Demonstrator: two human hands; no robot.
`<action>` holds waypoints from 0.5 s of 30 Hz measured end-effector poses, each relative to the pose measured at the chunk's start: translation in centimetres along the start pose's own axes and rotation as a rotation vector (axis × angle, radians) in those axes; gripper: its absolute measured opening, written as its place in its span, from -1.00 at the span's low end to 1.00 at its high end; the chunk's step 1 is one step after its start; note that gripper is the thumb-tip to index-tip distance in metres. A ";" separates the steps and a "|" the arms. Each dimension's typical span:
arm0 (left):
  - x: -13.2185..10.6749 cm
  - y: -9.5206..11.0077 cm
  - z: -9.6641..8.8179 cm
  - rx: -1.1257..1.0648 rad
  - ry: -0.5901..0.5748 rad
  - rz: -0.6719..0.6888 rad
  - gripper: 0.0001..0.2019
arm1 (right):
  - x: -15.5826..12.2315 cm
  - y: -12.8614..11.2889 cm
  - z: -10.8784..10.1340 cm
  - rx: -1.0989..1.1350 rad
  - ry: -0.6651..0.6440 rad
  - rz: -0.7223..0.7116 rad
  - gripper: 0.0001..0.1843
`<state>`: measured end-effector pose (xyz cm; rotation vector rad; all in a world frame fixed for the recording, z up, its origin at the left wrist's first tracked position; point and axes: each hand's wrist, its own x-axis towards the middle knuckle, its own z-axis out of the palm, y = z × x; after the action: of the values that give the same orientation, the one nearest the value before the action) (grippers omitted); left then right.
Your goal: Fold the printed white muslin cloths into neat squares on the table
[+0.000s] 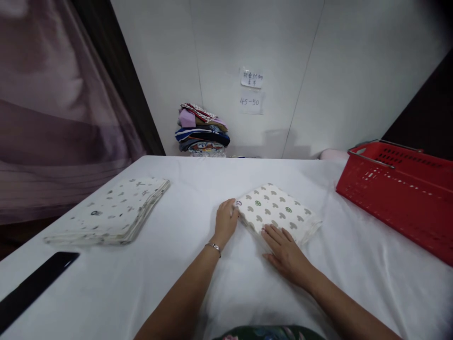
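Observation:
A folded white cloth (274,205) with grey-beige mushroom-like shapes and a few green marks lies on the white-covered table in front of me. My left hand (225,221), a bracelet at its wrist, has its fingers curled about the cloth's left corner. Flat along the near edge rests my right hand (283,250), fingers stretched out and their tips on the fabric. Loose layers show at the cloth's right end. To the left lies a larger folded cloth (116,208), white with small dark and grey prints, touched by neither hand.
A red perforated basket (399,189) with metal handles stands at the right. A black flat object (35,285) lies at the front left. Beyond the table's far edge, a stack of folded fabrics (201,132) leans near the wall. Handwritten paper notes (251,101) hang there.

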<state>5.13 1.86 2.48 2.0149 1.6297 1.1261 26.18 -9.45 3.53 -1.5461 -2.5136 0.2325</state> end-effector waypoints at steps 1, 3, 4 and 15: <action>0.3 0.9 0.0 0.017 -0.015 0.069 -0.65 | 0.1 0.1 -0.4 0.010 0.019 0.015 -0.41; 1.0 2.8 0.3 0.077 -0.082 0.186 -0.64 | 0.8 0.7 -1.2 0.010 0.067 0.045 -0.43; 1.4 3.5 0.7 0.121 -0.124 0.225 -0.64 | 1.4 1.2 -1.5 0.000 0.093 0.059 -0.43; 2.0 2.0 4.3 0.422 -0.384 0.123 -0.36 | 4.0 11.2 -0.5 -0.159 0.085 0.422 -0.36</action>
<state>9.76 4.05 1.80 2.4299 1.6517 0.4003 34.19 -0.82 1.72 -2.0920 -2.1621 0.0198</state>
